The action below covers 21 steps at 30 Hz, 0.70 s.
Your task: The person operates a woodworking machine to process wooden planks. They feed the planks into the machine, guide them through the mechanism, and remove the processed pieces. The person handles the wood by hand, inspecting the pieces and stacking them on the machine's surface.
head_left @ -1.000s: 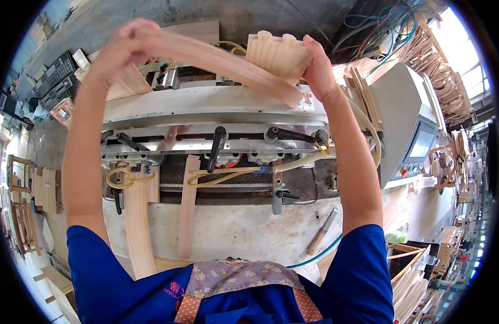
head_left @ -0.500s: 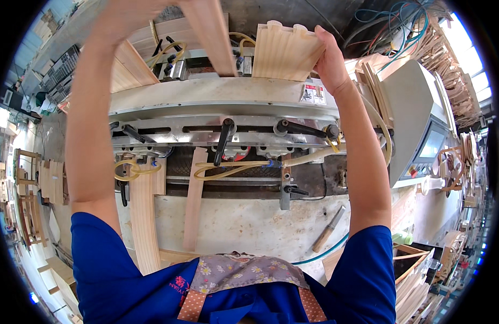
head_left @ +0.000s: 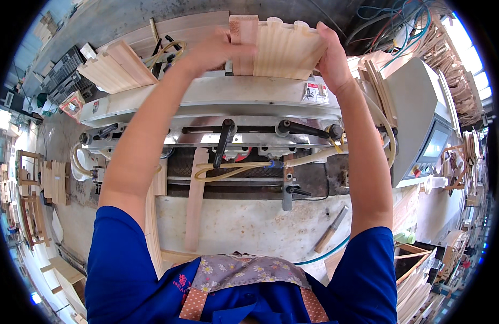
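Note:
Along the far side of the machine, a row of pale wooden boards [head_left: 287, 51] stands on edge, scalloped at the top. My right hand [head_left: 334, 62] grips the right end of this row, its thumb near the top corner. A pinkish wooden plank [head_left: 244, 62] stands upright against the row's left side. My left hand [head_left: 217, 52], slightly blurred, holds that plank at its left edge with the thumb across its front; the other fingers are partly hidden. Farther left, another group of boards [head_left: 120, 67] leans on the same ledge.
Between me and the boards runs a metal clamp rail with black lever handles [head_left: 226, 141] and yellowish hoses [head_left: 233, 171]. A wooden-handled knife [head_left: 330, 231] lies on the pale surface at right. The control cabinet [head_left: 419, 119] stands at right, and a thin wood strip [head_left: 195, 208] sits nearer me.
My left hand has brought the plank down and right, from a raised tilt to upright against the boards. The right hand stays at the row's right end.

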Tool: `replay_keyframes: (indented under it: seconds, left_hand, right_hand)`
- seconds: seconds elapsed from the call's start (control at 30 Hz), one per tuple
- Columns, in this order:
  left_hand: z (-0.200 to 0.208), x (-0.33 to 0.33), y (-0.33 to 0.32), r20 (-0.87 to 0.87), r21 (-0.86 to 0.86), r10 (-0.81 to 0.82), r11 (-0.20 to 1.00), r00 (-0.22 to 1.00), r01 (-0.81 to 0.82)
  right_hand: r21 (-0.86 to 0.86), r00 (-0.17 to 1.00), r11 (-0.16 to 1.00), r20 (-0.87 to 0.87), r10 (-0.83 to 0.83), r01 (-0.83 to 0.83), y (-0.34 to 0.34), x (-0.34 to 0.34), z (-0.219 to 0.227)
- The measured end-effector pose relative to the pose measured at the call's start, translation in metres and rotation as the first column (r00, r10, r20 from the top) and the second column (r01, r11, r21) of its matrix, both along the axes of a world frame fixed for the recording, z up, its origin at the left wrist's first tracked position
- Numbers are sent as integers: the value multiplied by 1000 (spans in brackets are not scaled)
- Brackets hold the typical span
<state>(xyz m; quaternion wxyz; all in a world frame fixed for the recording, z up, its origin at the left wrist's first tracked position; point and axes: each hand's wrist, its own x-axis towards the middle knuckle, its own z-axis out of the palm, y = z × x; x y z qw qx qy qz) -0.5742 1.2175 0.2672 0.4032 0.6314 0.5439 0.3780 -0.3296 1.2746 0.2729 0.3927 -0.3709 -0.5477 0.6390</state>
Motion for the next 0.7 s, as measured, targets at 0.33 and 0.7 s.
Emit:
replay_keyframes:
  seconds: [0.33,0.7]
  left_hand:
    - [-23,5,3,129,59,11,998,992,-19]
    - [-39,20,2,110,56,57,996,992,-63]
  right_hand:
    - [13,1000,1000,-6,21,-21,3,-1,-1]
    - [31,995,995,-38,-93,94,-2,7,-9]
